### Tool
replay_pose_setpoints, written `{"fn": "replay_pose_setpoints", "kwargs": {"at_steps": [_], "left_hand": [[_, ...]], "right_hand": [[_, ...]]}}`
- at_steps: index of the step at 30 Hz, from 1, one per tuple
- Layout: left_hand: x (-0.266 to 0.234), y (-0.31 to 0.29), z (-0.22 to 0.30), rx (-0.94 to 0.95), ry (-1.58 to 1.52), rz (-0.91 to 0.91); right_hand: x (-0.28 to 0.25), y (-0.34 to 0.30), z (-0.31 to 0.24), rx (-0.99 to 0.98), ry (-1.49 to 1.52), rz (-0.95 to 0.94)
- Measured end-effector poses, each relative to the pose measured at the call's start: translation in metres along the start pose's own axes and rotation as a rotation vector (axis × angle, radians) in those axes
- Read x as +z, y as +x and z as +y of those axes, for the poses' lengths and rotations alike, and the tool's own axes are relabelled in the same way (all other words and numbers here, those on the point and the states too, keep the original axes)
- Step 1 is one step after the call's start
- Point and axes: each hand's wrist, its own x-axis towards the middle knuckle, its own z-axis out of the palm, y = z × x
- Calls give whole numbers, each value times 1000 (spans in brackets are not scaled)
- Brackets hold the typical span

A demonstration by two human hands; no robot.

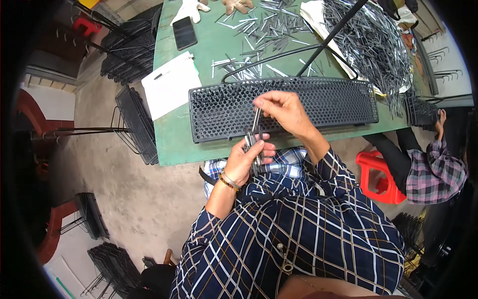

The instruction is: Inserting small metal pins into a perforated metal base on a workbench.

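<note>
Strips (249,141): thin metal, bunched in the left hand in front of the panel's near edge.
Left hand (243,160): closed round the bunch, thumb across it; bracelets (228,183) at the wrist.
Right hand (288,112): thumb and forefinger pinched on the upper end of one strip, whose lower end reaches the bunch.
Panel (318,98): black mesh, across the near part of the green table (174,145), just beyond both hands.
Loose strips (271,31): scattered beyond the panel.
Sack (312,12): white, at the right, heaped with more.
Table's left: phone (184,34), gloves (188,11), and paper (172,97) with a pen (159,76) on it.
Far right: a co-worker (432,174) in plaid, near a red stool (365,172).
</note>
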Motion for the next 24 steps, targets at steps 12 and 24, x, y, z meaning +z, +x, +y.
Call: {"fn": "replay_pose_setpoints", "kwargs": {"at_steps": [12,24], "left_hand": [[-4,-5,-2,4,-80,57],[3,-4,7,100,-90,219]], "right_hand": [[15,39,10,-311,-172,260],[9,7,10,140,69,-116]]}}
